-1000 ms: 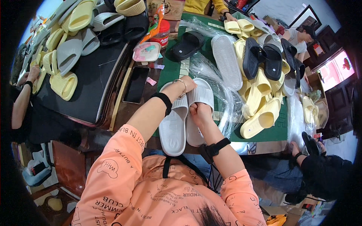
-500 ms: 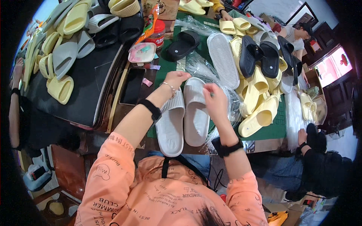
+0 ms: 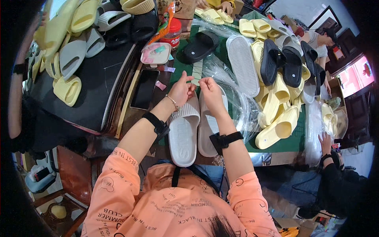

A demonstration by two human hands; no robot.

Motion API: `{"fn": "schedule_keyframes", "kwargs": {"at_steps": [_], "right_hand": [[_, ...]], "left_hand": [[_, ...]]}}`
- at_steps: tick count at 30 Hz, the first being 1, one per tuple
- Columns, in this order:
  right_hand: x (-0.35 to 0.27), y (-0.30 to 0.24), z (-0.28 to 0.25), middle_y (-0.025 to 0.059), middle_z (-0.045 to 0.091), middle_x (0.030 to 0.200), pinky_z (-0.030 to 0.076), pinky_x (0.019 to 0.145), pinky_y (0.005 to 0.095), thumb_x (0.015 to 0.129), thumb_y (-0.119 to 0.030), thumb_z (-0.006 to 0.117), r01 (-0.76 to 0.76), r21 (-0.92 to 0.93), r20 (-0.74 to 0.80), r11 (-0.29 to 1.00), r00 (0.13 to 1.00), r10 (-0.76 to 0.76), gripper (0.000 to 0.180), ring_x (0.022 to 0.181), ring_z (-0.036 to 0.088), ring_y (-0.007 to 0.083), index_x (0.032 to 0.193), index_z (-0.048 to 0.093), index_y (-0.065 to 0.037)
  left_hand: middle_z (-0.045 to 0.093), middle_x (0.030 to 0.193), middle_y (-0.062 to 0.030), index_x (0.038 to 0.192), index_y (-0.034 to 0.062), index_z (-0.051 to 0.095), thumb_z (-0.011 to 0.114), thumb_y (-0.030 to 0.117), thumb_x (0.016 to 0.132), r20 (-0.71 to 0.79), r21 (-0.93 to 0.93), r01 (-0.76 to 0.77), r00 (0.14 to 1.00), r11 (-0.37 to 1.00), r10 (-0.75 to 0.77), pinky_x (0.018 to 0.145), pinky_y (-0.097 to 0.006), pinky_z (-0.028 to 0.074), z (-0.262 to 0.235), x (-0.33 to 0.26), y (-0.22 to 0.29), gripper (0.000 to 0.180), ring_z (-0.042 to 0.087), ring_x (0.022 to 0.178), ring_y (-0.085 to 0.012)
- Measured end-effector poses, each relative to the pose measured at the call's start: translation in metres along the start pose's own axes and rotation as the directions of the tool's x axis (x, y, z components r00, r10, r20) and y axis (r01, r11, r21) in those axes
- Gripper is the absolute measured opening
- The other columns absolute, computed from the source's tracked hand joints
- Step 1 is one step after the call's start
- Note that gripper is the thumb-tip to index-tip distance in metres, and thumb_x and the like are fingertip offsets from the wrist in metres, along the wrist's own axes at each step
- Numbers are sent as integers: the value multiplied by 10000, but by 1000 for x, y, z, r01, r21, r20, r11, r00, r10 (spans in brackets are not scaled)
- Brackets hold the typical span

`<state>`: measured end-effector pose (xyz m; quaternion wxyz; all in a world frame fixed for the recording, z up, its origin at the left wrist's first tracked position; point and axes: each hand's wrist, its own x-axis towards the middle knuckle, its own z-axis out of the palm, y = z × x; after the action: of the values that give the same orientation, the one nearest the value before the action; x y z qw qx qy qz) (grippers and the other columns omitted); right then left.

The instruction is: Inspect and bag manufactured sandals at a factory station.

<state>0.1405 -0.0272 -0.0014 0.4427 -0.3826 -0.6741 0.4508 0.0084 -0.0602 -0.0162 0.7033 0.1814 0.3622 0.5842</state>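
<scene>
Together, at the near edge of the green mat [image 3: 295, 138], lie two light grey slippers [image 3: 184, 136], toes pointing away. Over them, the left hand [image 3: 181, 91] is half open, fingers loosely curled, nothing visible in it; the right hand [image 3: 213, 97] has its fingers pinched together, on what I cannot tell. Clear plastic [image 3: 237, 106] lies just to their right.

A small, crowded workshop

Many pairs' worth of yellow, grey and black slide sandals [image 3: 276, 91] lie heaped with clear plastic bags [image 3: 314, 134] over a green work mat [image 3: 299, 136]. Several people surround it, including one in a white top [image 3: 323, 50]. Dark wood panelling [image 3: 361, 114] and a wooden chair [image 3: 73, 170] look homelike.
</scene>
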Motion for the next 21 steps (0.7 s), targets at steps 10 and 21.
{"fn": "schedule_keyframes", "kwargs": {"at_steps": [10, 21], "right_hand": [[-2, -9, 1, 17, 581, 701, 426, 579, 215, 836, -97, 559, -214, 344, 171, 914, 972, 163, 122, 626, 537, 95, 894, 557, 11], [0, 8, -6, 31, 484, 796, 381, 647, 234, 852, -106, 524, 51, -122, -55, 991, 997, -58, 276, 706, 441, 103, 1098, 511, 21]], "left_hand": [[462, 650, 34, 920, 81, 516, 376, 319, 942, 116, 259, -141, 987, 955, 115, 529, -213, 314, -4, 7, -11, 277, 386, 567, -71], [421, 627, 29, 935, 38, 531, 494, 169, 904, 88, 3, -217, 973, 976, 215, 497, -201, 295, -8, 2, -8, 139, 370, 560, -60]]}}
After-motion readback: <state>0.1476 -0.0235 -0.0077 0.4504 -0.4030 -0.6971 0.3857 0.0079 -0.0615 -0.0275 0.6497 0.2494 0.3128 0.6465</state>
